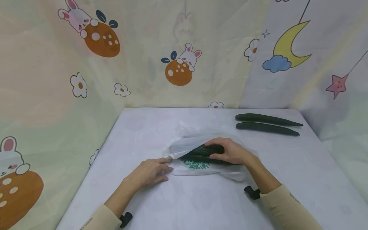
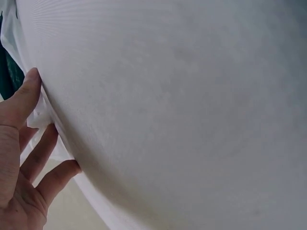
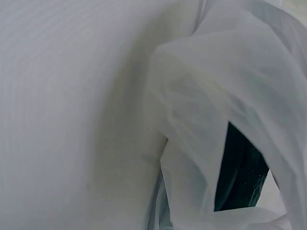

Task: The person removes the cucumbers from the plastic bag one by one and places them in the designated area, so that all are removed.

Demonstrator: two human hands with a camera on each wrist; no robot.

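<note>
A white plastic bag point(image 1: 227, 175) with a green leaf print lies mid-table, its mouth gaping toward the front. Dark green cucumbers point(image 1: 188, 157) show inside it, partly covered by the film. My right hand point(image 1: 234, 151) reaches into the opening and grips a cucumber between thumb and fingers. At the bag's left end, my left hand point(image 1: 152, 172) has its fingers spread, with the fingertips touching the bag's edge. The left wrist view shows these fingertips point(image 2: 31, 75) against the white film. In the right wrist view, cucumber skin point(image 3: 240, 175) appears through a gap in the bag; the right hand is out of sight there.
Two more cucumbers point(image 1: 267, 119) lie side by side at the back right of the white-covered table point(image 1: 138, 127). A patterned curtain point(image 1: 143, 64) with rabbits and flowers surrounds the table. Black wrist devices point(image 1: 252, 193) sit by both sleeves.
</note>
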